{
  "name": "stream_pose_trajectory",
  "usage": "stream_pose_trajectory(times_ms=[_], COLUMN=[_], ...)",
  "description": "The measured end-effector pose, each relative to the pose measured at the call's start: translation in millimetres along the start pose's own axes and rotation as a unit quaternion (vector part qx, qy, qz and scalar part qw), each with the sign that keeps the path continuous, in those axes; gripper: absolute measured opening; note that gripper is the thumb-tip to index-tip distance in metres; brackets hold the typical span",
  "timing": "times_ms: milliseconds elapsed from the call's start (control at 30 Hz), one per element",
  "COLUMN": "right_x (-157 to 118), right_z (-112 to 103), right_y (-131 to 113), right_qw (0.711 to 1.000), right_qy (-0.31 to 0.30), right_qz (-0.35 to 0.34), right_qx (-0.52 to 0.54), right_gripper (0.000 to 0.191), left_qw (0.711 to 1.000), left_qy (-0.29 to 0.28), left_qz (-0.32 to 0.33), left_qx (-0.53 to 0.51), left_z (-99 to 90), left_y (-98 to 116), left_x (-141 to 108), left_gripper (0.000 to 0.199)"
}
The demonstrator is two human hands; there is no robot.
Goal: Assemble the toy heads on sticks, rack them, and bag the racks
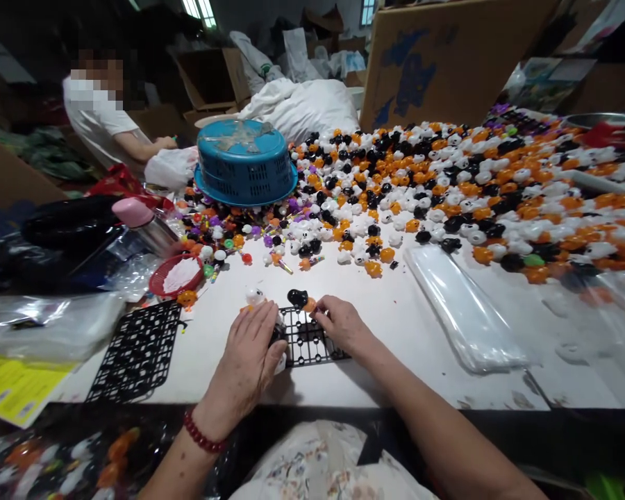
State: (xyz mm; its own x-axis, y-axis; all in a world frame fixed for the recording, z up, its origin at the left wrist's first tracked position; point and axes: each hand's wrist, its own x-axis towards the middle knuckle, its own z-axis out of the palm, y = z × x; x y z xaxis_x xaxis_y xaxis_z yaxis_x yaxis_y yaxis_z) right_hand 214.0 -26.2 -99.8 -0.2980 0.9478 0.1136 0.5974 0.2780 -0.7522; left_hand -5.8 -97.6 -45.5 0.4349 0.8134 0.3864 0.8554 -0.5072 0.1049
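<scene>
My left hand [253,357] lies flat over the left end of a black plastic grid rack [312,349], its fingers stretched out. Under and around it show small plastic figures, among them a white one [254,296] by the fingertips; the hand partly hides them. My right hand [338,321] is closed in a pinch on a small stick with a black-and-orange figure top [301,300], held tilted above the rack's far edge. Most of the stick is hidden by the fingers.
Small white, orange and black figures [396,173] are heaped across the back and right. An upturned blue basket [244,163] stands behind. Clear plastic bags [463,305] lie right; another black rack [135,351] and a red basket [156,279] lie left. A person [104,118] works at the far left.
</scene>
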Motion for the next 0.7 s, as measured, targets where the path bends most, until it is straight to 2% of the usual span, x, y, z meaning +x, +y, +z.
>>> stream_pose_trajectory(times_ms=[233,400,700], right_x=[2.4,1.8,4.9], right_z=[0.7,3.2,15.2], right_y=[-10.1,-9.7,2.2], right_qw=[0.998,0.996,0.999], right_qy=[-0.044,-0.053,-0.041], right_qz=[0.031,0.055,0.023], right_qx=[-0.027,-0.043,0.003], right_gripper=[0.002,0.009,0.011], left_qw=[1.0,1.0,0.999], left_qy=[-0.008,-0.009,-0.028], left_qz=[-0.017,-0.004,-0.015], left_qx=[-0.016,-0.013,-0.019], left_z=[0.5,0.5,0.1], left_y=[0.3,-0.4,-0.4], left_x=[-1.1,-1.8,-1.9], left_gripper=[0.055,0.055,0.056])
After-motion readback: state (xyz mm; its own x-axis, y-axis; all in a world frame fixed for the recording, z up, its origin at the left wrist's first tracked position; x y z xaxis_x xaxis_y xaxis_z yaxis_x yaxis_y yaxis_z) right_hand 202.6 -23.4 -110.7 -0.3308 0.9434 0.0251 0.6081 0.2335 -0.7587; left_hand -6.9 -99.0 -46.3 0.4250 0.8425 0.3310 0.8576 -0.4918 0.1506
